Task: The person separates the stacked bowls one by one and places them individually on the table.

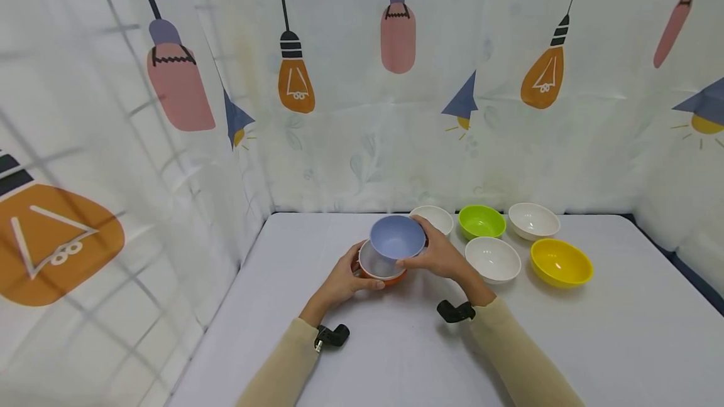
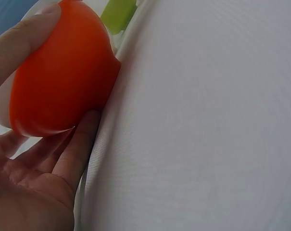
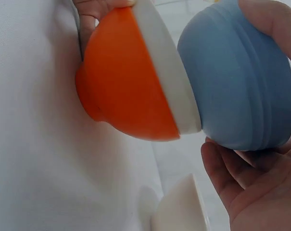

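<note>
On the table an orange bowl (image 3: 121, 82) stands with a white bowl (image 1: 371, 260) nested in it, the white rim showing above the orange. My left hand (image 1: 339, 282) grips this stack from the left, thumb on the near side and fingers round the far side. In my right hand (image 1: 441, 255) is a light blue bowl (image 1: 398, 236), held upright between thumb and fingers. It hangs over the white bowl, its lower part at the white rim in the right wrist view. The blue bowl partly hides the white bowl's inside from the head view.
Right of the hands stand a yellow bowl (image 1: 562, 264), a green bowl (image 1: 482, 222) and white bowls, one near (image 1: 493, 260), one far right (image 1: 533, 221) and one behind my right hand (image 1: 437, 218). A printed curtain (image 1: 351, 143) hangs behind the white table (image 1: 396, 357).
</note>
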`<state>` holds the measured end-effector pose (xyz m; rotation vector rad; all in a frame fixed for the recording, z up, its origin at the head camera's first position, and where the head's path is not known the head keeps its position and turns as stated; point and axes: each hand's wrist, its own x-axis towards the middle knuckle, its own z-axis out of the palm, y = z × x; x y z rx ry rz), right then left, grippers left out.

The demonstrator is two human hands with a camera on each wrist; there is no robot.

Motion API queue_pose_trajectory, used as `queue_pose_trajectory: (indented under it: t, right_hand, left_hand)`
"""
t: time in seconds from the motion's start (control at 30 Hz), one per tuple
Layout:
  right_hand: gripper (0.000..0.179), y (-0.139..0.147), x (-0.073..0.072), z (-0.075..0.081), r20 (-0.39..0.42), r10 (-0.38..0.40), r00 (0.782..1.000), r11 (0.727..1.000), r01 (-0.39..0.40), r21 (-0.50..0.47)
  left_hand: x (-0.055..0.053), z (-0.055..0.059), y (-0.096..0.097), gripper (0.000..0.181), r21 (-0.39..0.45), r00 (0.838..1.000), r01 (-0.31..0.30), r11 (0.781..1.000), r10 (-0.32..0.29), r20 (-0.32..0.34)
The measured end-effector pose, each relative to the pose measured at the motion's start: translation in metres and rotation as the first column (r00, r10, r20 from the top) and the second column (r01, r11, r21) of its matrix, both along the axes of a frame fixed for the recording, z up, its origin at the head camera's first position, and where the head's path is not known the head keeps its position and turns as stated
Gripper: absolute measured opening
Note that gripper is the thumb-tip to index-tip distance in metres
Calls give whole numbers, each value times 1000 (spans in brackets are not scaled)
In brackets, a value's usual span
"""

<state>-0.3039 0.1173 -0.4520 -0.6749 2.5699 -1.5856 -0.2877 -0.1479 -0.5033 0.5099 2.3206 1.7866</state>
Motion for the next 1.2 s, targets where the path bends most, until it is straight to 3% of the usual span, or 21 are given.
queue_pose_trajectory:
  t: [0.4,0.67,0.93,1.2]
  right_hand:
    - [103,3,2,4,42,10,999,1000,-10,-12]
    - [106,7,2,8,48,10,999,999,-8,-42]
    - [110,20,2,19,41,-25,999,1000,25,4]
    - [114,35,6,23,85,-105,991,993,99,71]
  left_hand:
    - [0,-3,-1,103,4,1000,-8,1000,8,0]
    - [0,1,-1,103,7,1000,12,1000,-12,0]
    - [-1,-1,-2,101,-6,1000,7,1000,-7,-1]
    - [0,0,0,101,-25,1000,-11,1000,11,-1]
